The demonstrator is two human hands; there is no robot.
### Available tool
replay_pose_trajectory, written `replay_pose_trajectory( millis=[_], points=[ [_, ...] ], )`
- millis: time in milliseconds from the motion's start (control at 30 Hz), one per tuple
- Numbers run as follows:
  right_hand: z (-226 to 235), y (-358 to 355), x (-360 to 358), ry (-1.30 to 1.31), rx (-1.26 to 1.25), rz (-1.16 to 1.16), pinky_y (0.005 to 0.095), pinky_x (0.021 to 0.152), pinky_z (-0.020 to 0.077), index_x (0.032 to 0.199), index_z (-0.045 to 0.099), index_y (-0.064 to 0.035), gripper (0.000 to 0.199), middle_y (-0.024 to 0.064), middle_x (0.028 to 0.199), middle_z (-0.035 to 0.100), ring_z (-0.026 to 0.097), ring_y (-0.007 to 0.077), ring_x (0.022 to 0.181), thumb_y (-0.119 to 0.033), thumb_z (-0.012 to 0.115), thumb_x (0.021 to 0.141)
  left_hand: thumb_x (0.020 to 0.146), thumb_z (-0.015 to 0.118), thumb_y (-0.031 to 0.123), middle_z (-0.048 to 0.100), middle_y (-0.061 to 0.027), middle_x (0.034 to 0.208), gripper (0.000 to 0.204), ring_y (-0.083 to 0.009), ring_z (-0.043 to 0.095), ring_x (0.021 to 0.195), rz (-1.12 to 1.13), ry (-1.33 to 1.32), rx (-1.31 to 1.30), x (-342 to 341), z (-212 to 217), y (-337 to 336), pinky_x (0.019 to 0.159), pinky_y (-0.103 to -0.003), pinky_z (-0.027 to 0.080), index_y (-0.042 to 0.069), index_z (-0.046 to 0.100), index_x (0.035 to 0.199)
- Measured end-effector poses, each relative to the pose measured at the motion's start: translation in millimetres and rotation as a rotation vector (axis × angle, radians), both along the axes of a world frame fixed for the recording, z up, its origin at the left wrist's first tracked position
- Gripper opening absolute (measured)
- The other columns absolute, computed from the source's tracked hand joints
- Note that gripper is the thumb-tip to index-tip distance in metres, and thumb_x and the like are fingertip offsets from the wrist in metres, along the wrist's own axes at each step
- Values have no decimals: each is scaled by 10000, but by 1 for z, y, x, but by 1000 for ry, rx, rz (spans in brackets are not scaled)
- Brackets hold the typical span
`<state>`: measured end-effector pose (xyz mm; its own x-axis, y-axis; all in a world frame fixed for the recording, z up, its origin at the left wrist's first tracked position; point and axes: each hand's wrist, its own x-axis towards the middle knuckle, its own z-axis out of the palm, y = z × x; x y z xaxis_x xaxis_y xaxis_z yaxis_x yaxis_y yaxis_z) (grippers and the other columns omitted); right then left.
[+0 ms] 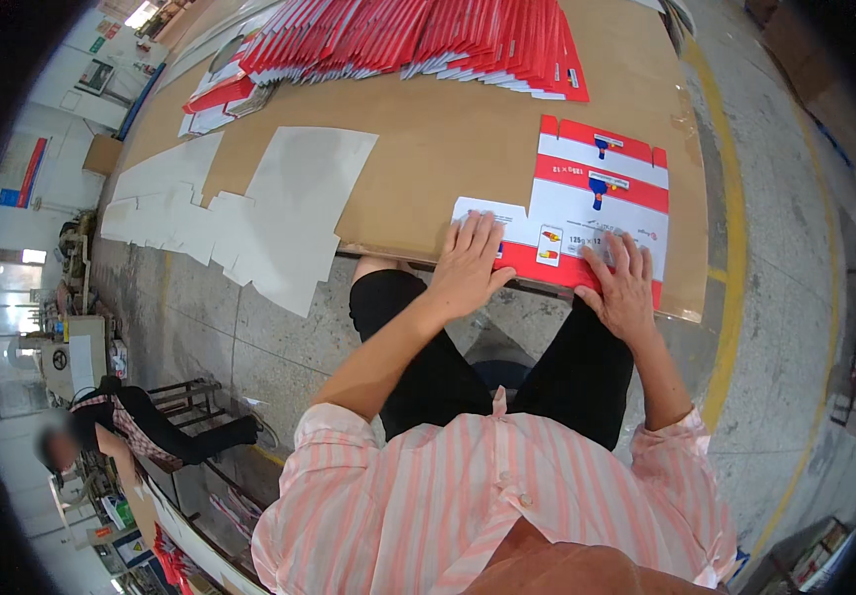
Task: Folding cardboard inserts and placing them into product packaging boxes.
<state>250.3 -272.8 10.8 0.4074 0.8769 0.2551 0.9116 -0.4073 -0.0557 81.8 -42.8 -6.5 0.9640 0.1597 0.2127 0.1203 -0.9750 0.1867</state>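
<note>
A red and white printed carton (572, 203) lies flat at the near right edge of the table, its panels partly folded. My left hand (470, 266) rests on the carton's left flap, fingers stretched out and thumb apart. On the lower right part of the carton lies my right hand (623, 291), palm down with its fingers spread. Neither hand grips anything. Part of the lower panel is hidden under my fingers.
A long fanned row of red and white folded cartons (418, 40) lies along the table's far side. White unprinted cardboard sheets (294, 203) overhang the near left edge of the brown-covered table (418, 169). Another person (140, 426) is at the lower left.
</note>
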Motion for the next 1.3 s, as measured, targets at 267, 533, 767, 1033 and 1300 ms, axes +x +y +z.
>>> replay_pose_trajectory(
  millis=[267, 533, 767, 1033, 1300],
  points=[
    [-6, 2, 4, 56, -66, -68, 623, 1099, 148, 1353, 502, -231, 603, 156, 1447, 367, 263, 376, 1378, -613, 461, 887, 908, 511, 407, 377, -217, 1430, 548, -413, 295, 1324, 119, -23, 3, 11, 1, -12, 1084, -553, 190, 123, 471, 1375],
    [-8, 2, -36, 419, 397, 109, 471, 915, 432, 1220, 555, -68, 426, 133, 1219, 565, 541, 318, 1060, -305, 641, 877, 881, 538, 240, 543, -173, 1169, 383, -379, 503, 1071, 23, 216, 32, 57, 37, 21, 839, -534, 440, 156, 587, 1251],
    [-22, -5, -109, 1916, 1053, -601, 324, 758, 541, 1121, 604, -26, 269, 45, 1004, 671, 651, 171, 871, -124, 659, 876, 895, 555, 236, 588, -149, 919, 385, -324, 607, 808, -206, 65, -408, 6, 45, -36, 708, -429, 505, 112, 565, 1260],
    [42, -118, 153, 1105, 314, -382, 301, 779, 503, 1220, 588, -26, 402, 38, 943, 683, 621, 122, 863, -35, 638, 821, 795, 689, 161, 529, -217, 1254, 572, -399, 497, 1141, 590, 43, -88, -149, 46, 110, 950, -455, 419, 79, 484, 1323],
    [38, 3, 391, 723, 306, -494, 319, 627, 506, 1165, 673, -124, 443, 51, 847, 683, 619, 145, 698, -75, 632, 726, 691, 752, 144, 416, -239, 1347, 869, -451, 443, 1163, 728, 340, 63, -200, 24, 131, 991, -488, 390, 70, 310, 1436]
  ],
)
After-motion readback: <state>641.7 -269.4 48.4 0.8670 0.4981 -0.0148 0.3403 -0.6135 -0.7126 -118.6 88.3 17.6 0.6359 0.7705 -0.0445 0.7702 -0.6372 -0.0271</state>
